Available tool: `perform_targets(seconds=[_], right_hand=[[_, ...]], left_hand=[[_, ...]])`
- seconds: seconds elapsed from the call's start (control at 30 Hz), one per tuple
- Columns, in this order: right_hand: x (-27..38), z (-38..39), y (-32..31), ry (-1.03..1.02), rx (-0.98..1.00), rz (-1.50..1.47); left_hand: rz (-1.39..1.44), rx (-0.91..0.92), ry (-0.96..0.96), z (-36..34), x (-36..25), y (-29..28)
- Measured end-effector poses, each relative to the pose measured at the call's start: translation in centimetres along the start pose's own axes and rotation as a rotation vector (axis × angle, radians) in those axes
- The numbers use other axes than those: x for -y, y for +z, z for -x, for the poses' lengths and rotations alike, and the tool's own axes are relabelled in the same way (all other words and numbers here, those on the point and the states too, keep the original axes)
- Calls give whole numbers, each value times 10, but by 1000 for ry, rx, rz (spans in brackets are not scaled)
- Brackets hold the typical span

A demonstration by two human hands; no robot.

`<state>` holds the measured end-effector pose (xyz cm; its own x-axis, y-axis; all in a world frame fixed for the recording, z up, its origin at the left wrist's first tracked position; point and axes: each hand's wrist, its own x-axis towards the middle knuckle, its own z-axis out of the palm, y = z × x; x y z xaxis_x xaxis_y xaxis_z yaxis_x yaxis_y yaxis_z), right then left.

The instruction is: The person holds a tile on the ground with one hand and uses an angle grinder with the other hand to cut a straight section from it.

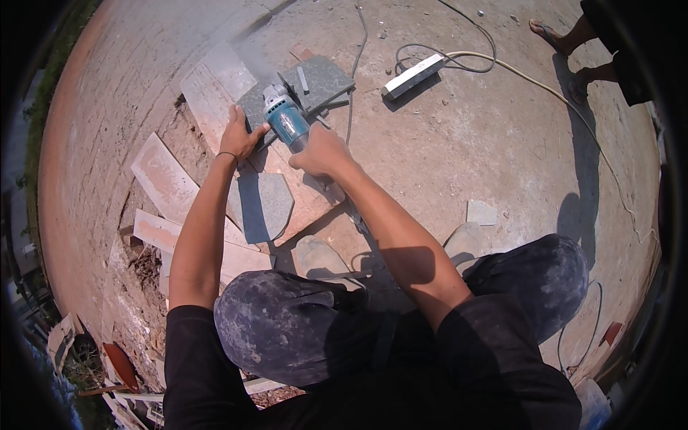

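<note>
My right hand (325,152) is wrapped round the rear body of a teal angle grinder (288,123), whose metal head points away from me. The grinder's disc is at a grey stone slab (331,80), and pale dust drifts off beyond it. My left hand (241,135) rests at the slab's near left edge, its fingers spread and its thumb pointing toward the grinder. A narrow grey strip (303,79) lies on the slab, right of the grinder head. Closer to me, a second grey slab (269,206) with angled corners lies on a pinkish board, partly shaded.
Several pale tile pieces (163,179) lie to the left over broken ground. A white power strip (413,76) with cables sits at the far right, near a bystander's sandalled foot (548,32). A cord runs beside the slab. A small tile offcut (481,212) lies near my shoe (464,242).
</note>
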<state>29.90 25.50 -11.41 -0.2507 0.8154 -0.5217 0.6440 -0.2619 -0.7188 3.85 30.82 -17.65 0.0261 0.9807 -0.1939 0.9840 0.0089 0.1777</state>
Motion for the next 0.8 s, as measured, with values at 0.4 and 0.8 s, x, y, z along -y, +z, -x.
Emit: perform_targets(seconds=[0.4,0.8], right_hand=[[-8,5,4,-34,-43,13],[-10,13,3,-29,-64,2]], left_hand=[[0,17,-9,0,-2,-2],[5,20,-4,0,-2,-2]])
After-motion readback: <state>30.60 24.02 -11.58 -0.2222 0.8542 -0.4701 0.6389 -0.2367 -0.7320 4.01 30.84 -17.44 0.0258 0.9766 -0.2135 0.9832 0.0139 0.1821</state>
